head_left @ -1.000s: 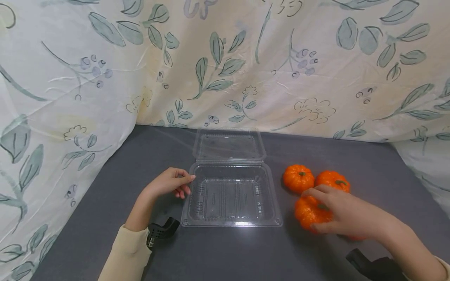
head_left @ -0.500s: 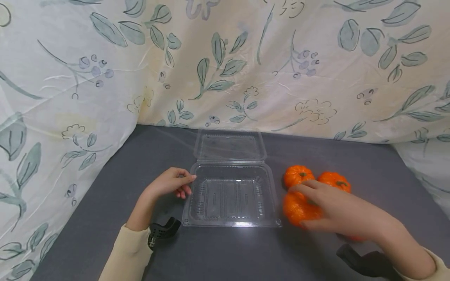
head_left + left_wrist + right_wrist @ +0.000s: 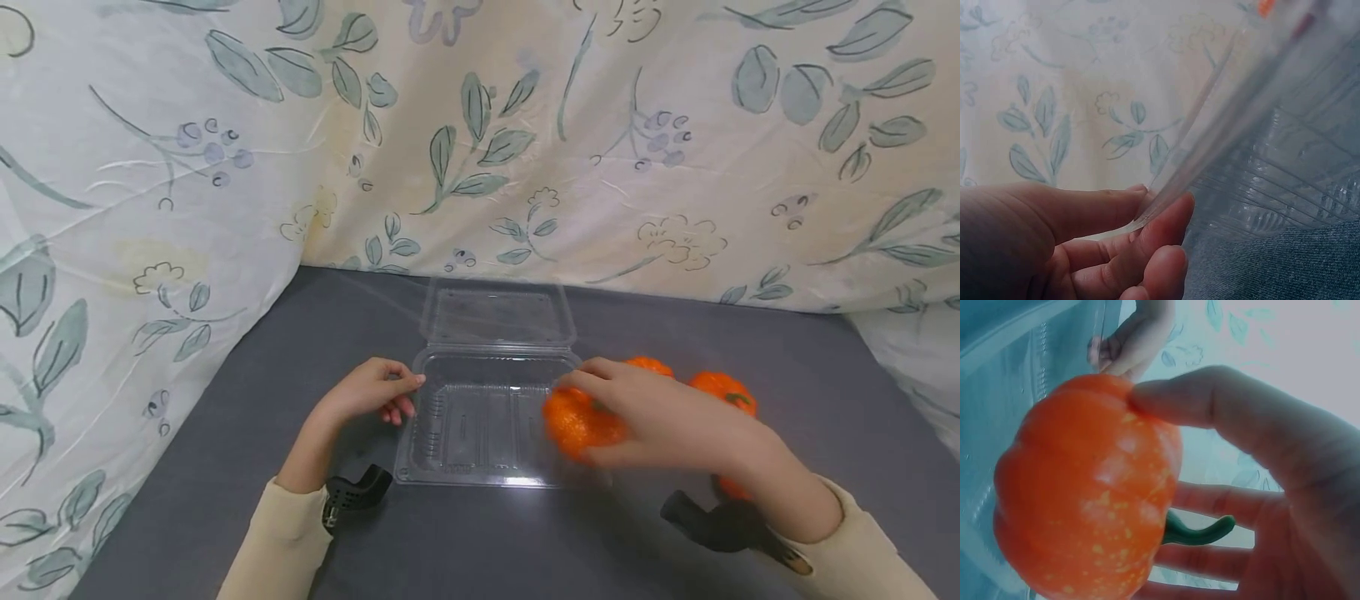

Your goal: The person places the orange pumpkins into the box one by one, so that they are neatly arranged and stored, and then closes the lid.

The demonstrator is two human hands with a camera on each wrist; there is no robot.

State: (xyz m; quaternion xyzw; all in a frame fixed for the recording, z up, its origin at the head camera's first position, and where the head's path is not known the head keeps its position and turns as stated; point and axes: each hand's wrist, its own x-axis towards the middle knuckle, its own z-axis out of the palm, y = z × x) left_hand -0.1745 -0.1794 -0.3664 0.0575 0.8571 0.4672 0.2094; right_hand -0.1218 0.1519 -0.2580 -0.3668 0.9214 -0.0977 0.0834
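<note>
A small orange pumpkin (image 3: 1085, 494) with a green curved stem is in my right hand (image 3: 660, 417). Thumb and fingers grip it from its sides, above the right part of a clear plastic clamshell container (image 3: 465, 425). The container lies with its lid (image 3: 498, 317) folded back, and no pumpkin rests inside. At its left edge, my left hand (image 3: 371, 390) pinches the rim between thumb and forefinger, as the left wrist view shows.
More orange pumpkins stand right of the container: one (image 3: 726, 390) at the far right, one (image 3: 651, 364) partly behind the right hand, and one (image 3: 733, 487) mostly hidden under the right wrist. A patterned curtain (image 3: 495, 142) hangs behind the dark table (image 3: 360, 317).
My right hand has carried the pumpkin leftwards from the other pumpkins to over the container's right side. The left hand has stayed at the rim.
</note>
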